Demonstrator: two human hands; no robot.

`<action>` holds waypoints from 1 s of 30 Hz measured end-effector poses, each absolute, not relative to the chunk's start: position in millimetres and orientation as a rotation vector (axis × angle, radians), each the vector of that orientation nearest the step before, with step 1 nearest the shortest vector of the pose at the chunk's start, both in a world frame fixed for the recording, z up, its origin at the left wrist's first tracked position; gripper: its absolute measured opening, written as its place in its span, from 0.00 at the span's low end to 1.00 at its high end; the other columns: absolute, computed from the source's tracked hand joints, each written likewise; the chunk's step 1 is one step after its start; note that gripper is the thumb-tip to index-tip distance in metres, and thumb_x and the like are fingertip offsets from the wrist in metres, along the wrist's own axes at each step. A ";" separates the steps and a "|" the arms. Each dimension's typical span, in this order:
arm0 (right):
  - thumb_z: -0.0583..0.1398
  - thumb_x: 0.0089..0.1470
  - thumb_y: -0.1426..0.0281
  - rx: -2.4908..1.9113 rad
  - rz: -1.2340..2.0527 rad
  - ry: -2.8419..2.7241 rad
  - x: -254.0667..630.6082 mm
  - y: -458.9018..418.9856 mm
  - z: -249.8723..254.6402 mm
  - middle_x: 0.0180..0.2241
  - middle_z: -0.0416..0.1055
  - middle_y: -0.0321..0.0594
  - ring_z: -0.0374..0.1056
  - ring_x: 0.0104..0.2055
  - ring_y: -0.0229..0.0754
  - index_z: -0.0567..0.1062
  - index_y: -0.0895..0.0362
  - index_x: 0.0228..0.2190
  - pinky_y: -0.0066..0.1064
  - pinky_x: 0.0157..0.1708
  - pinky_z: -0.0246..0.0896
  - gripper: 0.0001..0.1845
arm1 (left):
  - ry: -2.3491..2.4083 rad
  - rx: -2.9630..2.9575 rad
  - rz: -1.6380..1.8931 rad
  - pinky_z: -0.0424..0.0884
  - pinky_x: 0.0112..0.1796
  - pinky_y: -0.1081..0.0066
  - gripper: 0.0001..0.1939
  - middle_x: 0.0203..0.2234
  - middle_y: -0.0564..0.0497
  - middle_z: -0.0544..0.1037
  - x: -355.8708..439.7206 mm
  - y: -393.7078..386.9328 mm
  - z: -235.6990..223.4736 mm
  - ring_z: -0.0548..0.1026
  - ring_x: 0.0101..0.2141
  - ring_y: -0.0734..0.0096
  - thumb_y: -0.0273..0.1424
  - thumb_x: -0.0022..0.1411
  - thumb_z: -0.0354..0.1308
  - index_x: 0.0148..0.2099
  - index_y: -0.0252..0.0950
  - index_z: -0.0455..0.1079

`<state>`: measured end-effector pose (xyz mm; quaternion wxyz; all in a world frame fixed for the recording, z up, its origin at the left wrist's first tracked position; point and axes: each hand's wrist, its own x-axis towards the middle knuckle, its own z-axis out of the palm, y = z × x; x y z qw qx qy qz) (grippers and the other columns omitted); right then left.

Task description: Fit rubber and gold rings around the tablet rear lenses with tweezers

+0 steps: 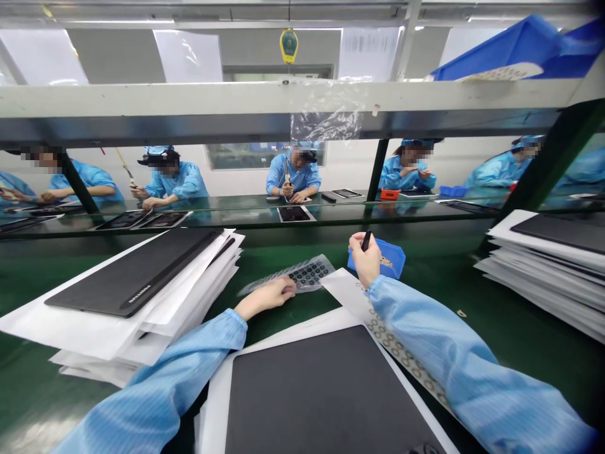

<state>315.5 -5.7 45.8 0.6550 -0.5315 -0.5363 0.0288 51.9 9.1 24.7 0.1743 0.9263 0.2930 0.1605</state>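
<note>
Since my left hand (267,297) has its fingers bunched on the dot sheet (314,272) in the head view (pinch or press, can't tell), a weak hold could let it skid on the desk (454,258). Right hand (367,263) pinches a black tool (366,239) at the blue tray (400,257); loose grip, could drop. Ring strip (397,348) runs under my right sleeve (425,321): could snag. Panel (307,391) lies nearest me on paper (218,410). Left stack (208,290) uneven; elbow bump could shift it.
</note>
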 end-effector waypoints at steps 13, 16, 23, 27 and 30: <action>0.61 0.49 0.55 -1.150 0.482 -2.205 268.3 -27.5 20.6 0.20 0.68 0.33 0.63 0.23 0.37 0.71 0.57 0.22 0.27 0.25 0.57 0.18 | 0.679 2.512 0.493 0.70 0.43 0.61 0.11 0.37 0.49 0.75 53.7 1.5 14.3 0.74 0.39 0.67 0.36 0.64 0.56 0.39 0.32 0.71; 0.59 0.52 0.55 -1.149 0.513 -2.285 275.5 -25.1 15.9 0.24 0.70 0.36 0.66 0.26 0.38 0.74 0.58 0.25 0.28 0.28 0.60 0.18 | 0.715 2.482 0.530 0.71 0.42 0.62 0.11 0.34 0.50 0.76 36.2 -0.4 17.0 0.75 0.36 0.69 0.36 0.64 0.57 0.38 0.32 0.71; 0.63 0.50 0.66 -1.041 0.372 -2.343 253.5 -23.7 19.1 0.26 0.70 0.35 0.66 0.29 0.39 0.74 0.57 0.26 0.28 0.31 0.60 0.07 | 0.975 2.357 0.675 0.71 0.40 0.65 0.11 0.31 0.51 0.75 42.3 2.1 10.9 0.73 0.34 0.71 0.35 0.64 0.57 0.34 0.32 0.70; 0.57 0.50 0.79 -1.039 0.194 -2.261 248.1 -19.7 9.7 0.28 0.68 0.37 0.65 0.31 0.39 0.70 0.57 0.27 0.29 0.32 0.60 0.06 | 1.162 2.122 0.782 0.70 0.33 0.70 0.17 0.25 0.55 0.71 39.5 6.2 11.9 0.72 0.28 0.74 0.39 0.64 0.56 0.29 0.32 0.67; 0.55 0.46 0.83 -1.064 0.076 -2.214 255.0 -19.3 -0.5 0.29 0.67 0.38 0.64 0.32 0.40 0.68 0.56 0.28 0.29 0.33 0.60 0.11 | 1.214 1.867 0.747 0.67 0.25 0.73 0.26 0.15 0.57 0.67 30.0 4.1 15.3 0.68 0.18 0.77 0.48 0.65 0.50 0.24 0.32 0.65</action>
